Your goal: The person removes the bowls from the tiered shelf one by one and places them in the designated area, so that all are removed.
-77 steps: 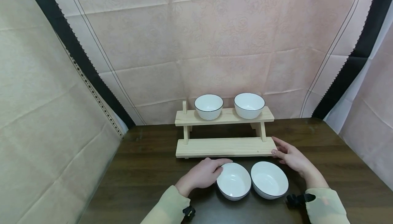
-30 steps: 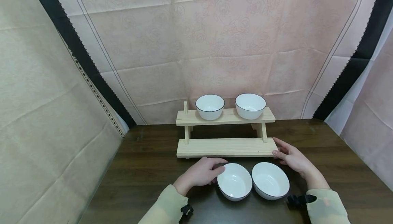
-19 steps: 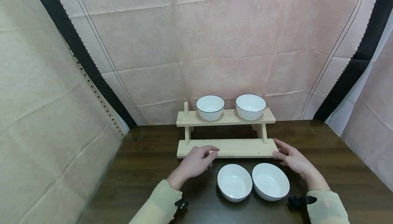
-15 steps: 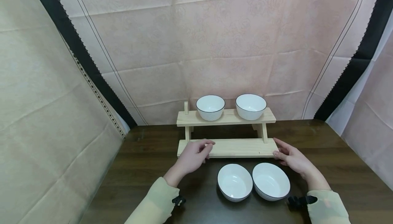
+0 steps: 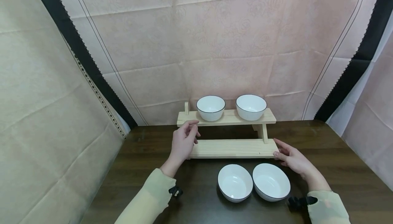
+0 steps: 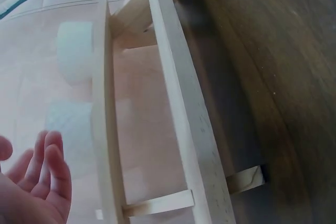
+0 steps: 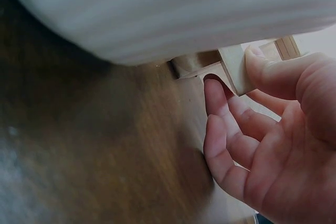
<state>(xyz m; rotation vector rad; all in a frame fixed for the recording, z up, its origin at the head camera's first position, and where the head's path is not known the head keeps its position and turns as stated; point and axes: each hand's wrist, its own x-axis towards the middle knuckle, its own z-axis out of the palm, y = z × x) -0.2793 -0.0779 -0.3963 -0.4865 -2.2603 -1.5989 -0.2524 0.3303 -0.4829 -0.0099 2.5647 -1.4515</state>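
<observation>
A two-tier wooden rack (image 5: 233,149) stands on the dark table. My right hand (image 5: 293,157) grips the right end of its lower board; in the right wrist view the thumb (image 7: 268,74) lies on the board's end, with the fingers curled below. My left hand (image 5: 183,142) is raised in front of the rack's left side, fingers loosely bent and holding nothing. In the left wrist view that hand (image 6: 39,187) appears apart from the upper board (image 6: 107,129). Two white dark-rimmed bowls, a left one (image 5: 210,108) and a right one (image 5: 251,107), sit on the top tier.
Two more white bowls, a left one (image 5: 235,183) and a right one (image 5: 271,182), stand side by side on the table (image 5: 144,176) before the rack. Pale cloth (image 5: 227,46) hangs behind and at both sides.
My left hand has left the front left bowl, moving up and left past the lower board to the upper board's height. The right hand stays on the rack; the bowls have not moved.
</observation>
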